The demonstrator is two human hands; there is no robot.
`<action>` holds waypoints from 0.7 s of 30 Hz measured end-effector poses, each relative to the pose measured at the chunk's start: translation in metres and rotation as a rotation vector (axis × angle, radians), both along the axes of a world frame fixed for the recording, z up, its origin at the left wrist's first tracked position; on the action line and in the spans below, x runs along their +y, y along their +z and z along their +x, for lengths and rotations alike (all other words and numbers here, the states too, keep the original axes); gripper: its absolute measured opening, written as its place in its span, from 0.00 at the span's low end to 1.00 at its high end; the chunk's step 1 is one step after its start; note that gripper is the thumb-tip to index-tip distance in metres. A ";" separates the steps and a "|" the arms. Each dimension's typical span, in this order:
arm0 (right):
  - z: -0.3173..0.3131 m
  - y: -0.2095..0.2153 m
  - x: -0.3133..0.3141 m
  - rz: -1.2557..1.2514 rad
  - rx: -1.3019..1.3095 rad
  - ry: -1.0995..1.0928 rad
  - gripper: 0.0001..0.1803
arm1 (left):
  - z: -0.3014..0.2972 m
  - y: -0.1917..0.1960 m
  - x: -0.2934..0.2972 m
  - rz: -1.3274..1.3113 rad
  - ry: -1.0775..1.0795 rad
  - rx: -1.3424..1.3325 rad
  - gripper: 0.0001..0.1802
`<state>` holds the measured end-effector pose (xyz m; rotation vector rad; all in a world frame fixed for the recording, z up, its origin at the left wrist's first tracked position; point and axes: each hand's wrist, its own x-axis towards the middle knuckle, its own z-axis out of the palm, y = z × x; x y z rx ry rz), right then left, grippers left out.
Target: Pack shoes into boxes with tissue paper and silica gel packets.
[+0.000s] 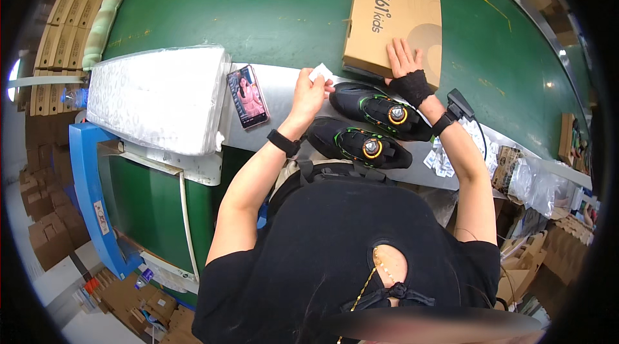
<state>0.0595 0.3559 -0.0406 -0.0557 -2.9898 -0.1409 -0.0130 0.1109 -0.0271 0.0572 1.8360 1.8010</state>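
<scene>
Pinched in the fingers of my left hand [311, 92] is a small white packet [320, 72], just past the toes of the shoes. My right hand [407, 73], in a black fingerless glove, lies with fingers spread on the near edge of a closed tan shoebox [394, 25]. Two black sneakers with green trim and round dials rest side by side on the metal ledge in front of me. The farther sneaker [367, 107] is close to the box; the nearer sneaker [345, 142] lies by my waist.
A phone [247, 97] lies left of the sneakers, beside a plastic-wrapped stack of white printed sheets [155, 96]. Several small white packets [440, 160] are heaped under my right forearm. The green conveyor belt [258, 9] runs beyond the ledge. A blue frame [90, 189] stands at left.
</scene>
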 end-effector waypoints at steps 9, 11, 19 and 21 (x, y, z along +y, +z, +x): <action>0.030 0.050 -0.010 -0.419 0.546 0.239 0.36 | -0.018 0.033 0.058 -0.086 0.126 0.681 0.12; 0.039 0.057 -0.017 -0.594 0.555 0.093 0.37 | -0.027 0.034 0.071 0.016 0.045 0.990 0.12; 0.044 0.076 -0.033 -0.523 0.437 -0.115 0.39 | -0.027 0.059 0.075 -0.011 -0.083 1.176 0.11; 0.035 0.084 -0.039 -0.639 0.436 -0.138 0.39 | -0.015 0.076 0.082 0.041 -0.060 1.171 0.13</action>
